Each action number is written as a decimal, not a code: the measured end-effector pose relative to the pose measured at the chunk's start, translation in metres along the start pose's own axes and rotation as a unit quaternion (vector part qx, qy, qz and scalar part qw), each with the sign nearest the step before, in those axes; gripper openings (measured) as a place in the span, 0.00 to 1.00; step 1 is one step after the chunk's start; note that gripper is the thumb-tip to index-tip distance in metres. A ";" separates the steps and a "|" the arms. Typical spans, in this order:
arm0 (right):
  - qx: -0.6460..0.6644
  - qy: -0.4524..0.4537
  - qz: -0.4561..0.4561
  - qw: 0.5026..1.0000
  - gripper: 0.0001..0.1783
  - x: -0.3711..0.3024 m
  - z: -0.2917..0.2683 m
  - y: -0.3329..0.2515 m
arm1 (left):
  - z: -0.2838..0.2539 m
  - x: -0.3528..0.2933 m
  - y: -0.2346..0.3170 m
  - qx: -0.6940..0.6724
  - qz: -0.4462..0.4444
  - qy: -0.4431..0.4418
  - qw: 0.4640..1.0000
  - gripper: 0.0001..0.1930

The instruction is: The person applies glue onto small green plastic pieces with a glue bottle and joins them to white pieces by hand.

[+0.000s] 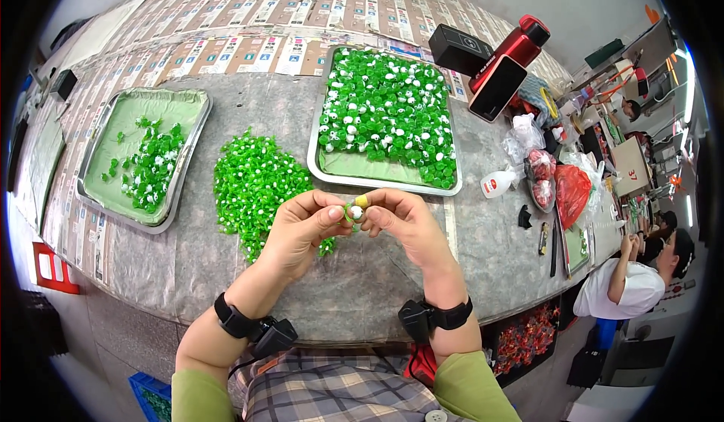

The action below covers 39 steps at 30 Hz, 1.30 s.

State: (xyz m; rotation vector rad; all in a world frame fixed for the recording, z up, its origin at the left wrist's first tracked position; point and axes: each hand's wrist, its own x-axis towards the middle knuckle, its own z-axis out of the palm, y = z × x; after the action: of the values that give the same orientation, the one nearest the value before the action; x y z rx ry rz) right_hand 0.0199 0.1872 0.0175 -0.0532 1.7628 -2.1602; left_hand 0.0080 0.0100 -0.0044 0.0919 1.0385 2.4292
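Observation:
Close together over the table, both hands pinch one small green plastic piece with a white ball. My left hand grips its left side between thumb and forefinger. From the right, my right hand pinches it too, with a yellow wrap on the forefinger. Partly behind my left hand lies a heap of green pieces with white spots. Just beyond the hands stands a metal tray, densely filled with green pieces carrying white balls. A second metal tray at the left holds a smaller cluster of similar pieces on its green liner.
At the far right are a phone, a red bottle and a black box. Nearer sit a white squeeze bottle and a red plastic bag. A co-worker in a white shirt sits at the right.

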 end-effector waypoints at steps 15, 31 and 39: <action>0.018 0.081 -0.118 0.989 0.11 -0.003 0.019 -0.003 | -0.001 0.002 -0.003 0.020 0.006 0.056 0.998 0.05; 0.038 0.064 -0.064 0.995 0.10 -0.005 0.024 -0.004 | 0.007 -0.001 0.002 0.200 0.135 0.048 0.969 0.04; 0.012 0.017 -0.053 0.998 0.13 -0.005 0.013 -0.003 | 0.009 -0.002 0.004 0.487 0.307 0.015 0.818 0.06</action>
State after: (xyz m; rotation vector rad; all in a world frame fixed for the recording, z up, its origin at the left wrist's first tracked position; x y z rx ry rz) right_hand 0.0275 0.1765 0.0240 -0.1066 1.7900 -2.2691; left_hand 0.0102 0.0126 0.0054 0.8404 2.4693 2.0699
